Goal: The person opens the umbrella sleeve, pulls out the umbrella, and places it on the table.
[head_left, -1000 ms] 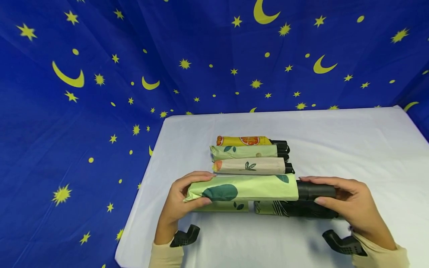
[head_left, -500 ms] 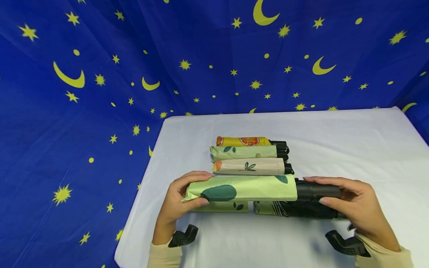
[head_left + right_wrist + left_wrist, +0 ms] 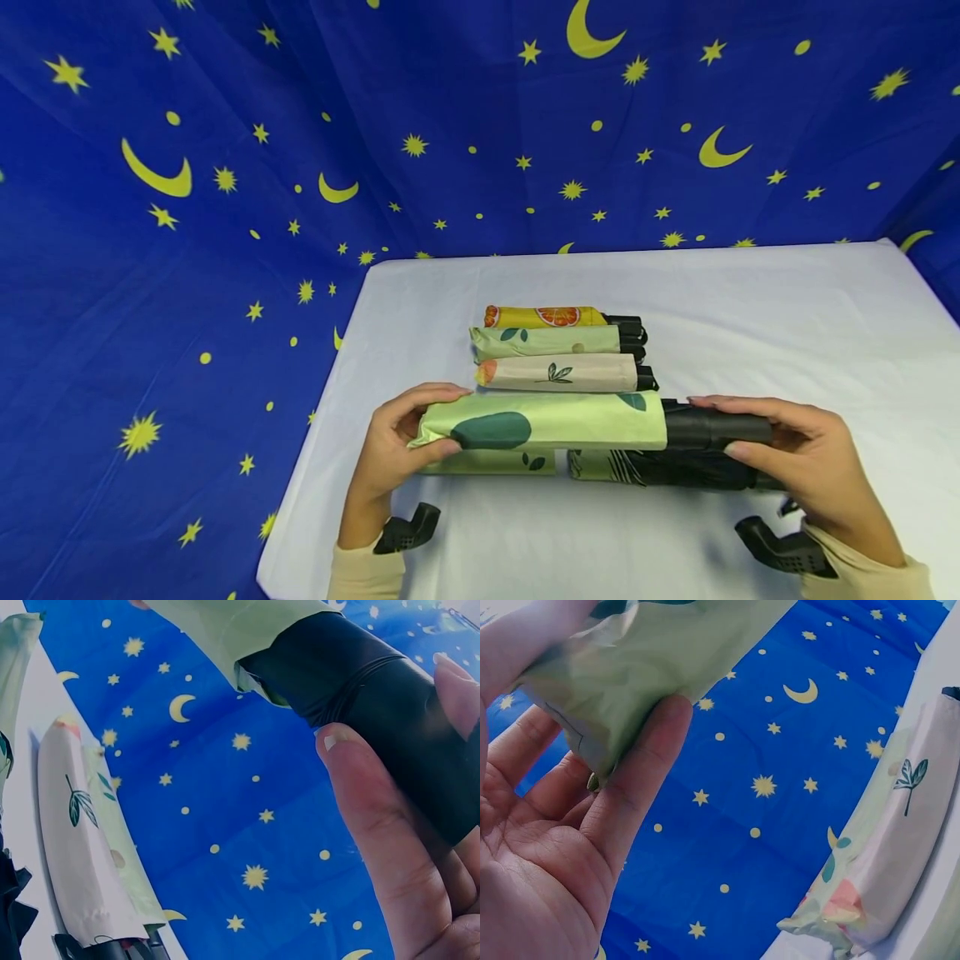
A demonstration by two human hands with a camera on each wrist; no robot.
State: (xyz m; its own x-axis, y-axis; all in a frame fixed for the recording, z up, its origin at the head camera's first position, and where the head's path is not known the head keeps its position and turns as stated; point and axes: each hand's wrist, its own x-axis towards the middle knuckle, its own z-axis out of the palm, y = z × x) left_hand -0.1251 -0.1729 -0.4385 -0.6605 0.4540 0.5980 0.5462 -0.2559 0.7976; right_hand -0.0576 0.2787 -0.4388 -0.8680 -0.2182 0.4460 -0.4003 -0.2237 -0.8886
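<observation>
Umbrella (image 3: pixel 581 417) gripped | left hand (image 3: pixel 387 437): green end (image 3: pixel 441 418) | right hand (image 3: pixel 812 454): black end (image 3: pixel 720 426)

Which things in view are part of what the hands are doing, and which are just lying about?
Apparently in use:
left hand
right hand
lime-green leaf-print umbrella sleeve
black umbrella end

Apparently lying about:
yellow orange-slice umbrella
sage leaf-print umbrella
cream sprig-print umbrella
partly hidden green sleeve
partly hidden black-and-green umbrella
</observation>
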